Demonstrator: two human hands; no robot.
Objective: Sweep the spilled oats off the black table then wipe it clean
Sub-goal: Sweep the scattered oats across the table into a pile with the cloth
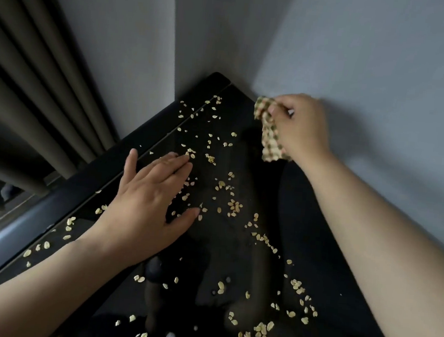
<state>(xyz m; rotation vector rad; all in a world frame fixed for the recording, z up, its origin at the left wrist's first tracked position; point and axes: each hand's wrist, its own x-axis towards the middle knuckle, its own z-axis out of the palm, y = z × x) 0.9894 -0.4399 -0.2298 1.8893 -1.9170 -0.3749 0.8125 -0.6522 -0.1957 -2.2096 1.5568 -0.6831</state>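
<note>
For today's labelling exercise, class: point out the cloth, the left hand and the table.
cloth (269, 139): head view, middle of the hanging fabric.
left hand (148, 202): head view, back of hand.
table (304, 229): head view, bare black top.

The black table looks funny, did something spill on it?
Yes. Pale oats are scattered all over the black table, from the far corner to the near edge. The left hand lies flat among them; the right hand holds a cloth.

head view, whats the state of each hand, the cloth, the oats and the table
left hand: open, flat on the black table among the oats
right hand: raised, pinching the cloth
cloth: crumpled, hanging from the right hand
oats: scattered, unswept
black table: strewn with oats
</note>
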